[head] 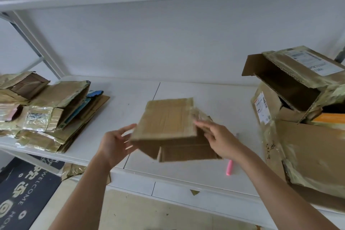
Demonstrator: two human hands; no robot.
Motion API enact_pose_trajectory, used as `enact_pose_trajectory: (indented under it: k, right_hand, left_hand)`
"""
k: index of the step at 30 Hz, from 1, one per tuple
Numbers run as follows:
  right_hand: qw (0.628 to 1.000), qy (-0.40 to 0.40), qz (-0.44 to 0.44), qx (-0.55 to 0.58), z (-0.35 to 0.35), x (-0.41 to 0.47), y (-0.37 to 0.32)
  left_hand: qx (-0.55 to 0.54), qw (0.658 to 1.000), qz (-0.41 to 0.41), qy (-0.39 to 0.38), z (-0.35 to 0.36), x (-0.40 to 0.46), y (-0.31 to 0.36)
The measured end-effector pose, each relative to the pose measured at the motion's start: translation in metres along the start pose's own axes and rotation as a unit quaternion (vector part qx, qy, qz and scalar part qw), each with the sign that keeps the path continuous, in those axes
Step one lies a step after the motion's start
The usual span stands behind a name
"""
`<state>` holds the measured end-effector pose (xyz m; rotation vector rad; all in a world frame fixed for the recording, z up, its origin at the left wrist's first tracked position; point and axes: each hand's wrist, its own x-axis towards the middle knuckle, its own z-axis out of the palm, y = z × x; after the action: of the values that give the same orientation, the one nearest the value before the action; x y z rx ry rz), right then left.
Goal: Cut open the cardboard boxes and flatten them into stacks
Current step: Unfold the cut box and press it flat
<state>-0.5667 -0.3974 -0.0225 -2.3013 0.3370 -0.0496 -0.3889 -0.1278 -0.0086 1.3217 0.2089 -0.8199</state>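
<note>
A small brown cardboard box (169,117) hangs tilted above the middle of the white table (186,177), its open end facing me. My left hand (116,143) grips its lower left corner, fingers under the edge. My right hand (217,136) holds its right side, where crumpled tape sticks out. A pink cutter (229,170) lies on the table just right of the box, below my right wrist. A stack of flattened boxes (50,112) lies on the table's left end.
A heap of unflattened boxes (298,99) with shipping labels fills the right end of the table. A dark welcome mat (24,192) lies on the floor at lower left. A white wall stands behind the table. A cardboard scrap (194,191) lies at the table's front edge.
</note>
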Motion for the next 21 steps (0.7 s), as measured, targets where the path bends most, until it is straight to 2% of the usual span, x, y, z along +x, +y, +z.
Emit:
enact_pose_trajectory:
  k: [1,3,4,6,8,10,11,14,18,21]
  right_hand:
    - [0.998,-0.049,0.007,-0.027,0.010,0.000,0.002]
    - [0.984,-0.155,0.047,-0.074,0.031,-0.003,0.004]
    - [0.972,-0.203,0.075,-0.094,0.041,-0.004,0.005]
    - [0.950,-0.254,0.102,-0.151,0.059,-0.004,0.004]
    - [0.951,-0.223,0.106,-0.187,0.069,0.000,0.000]
    - [0.958,-0.147,0.093,-0.227,0.072,0.009,-0.005]
    - [0.958,-0.110,0.077,-0.252,0.072,0.014,-0.006]
    - [0.956,-0.062,0.059,-0.282,0.078,0.027,0.000]
    - [0.947,-0.129,0.110,-0.274,0.093,0.033,0.012]
    - [0.937,-0.125,0.106,-0.307,0.102,0.033,0.017]
  left_hand:
    - [0.029,0.999,-0.028,0.015,-0.011,0.002,-0.004]
    - [0.156,0.984,-0.056,0.061,-0.021,0.006,-0.016]
    - [0.237,0.967,-0.046,0.084,-0.021,0.010,-0.023]
    - [0.377,0.919,0.028,0.107,-0.016,0.019,-0.037]
    - [0.533,0.835,0.113,0.079,-0.011,0.027,-0.052]
    - [0.646,0.753,0.121,0.047,-0.009,0.037,-0.065]
    - [0.676,0.729,0.099,0.035,-0.007,0.039,-0.070]
    - [0.697,0.713,0.063,0.041,-0.002,0.044,-0.078]
    - [0.719,0.689,0.062,0.060,0.005,0.048,-0.073]
    - [0.678,0.728,0.059,0.088,0.006,0.062,-0.071]
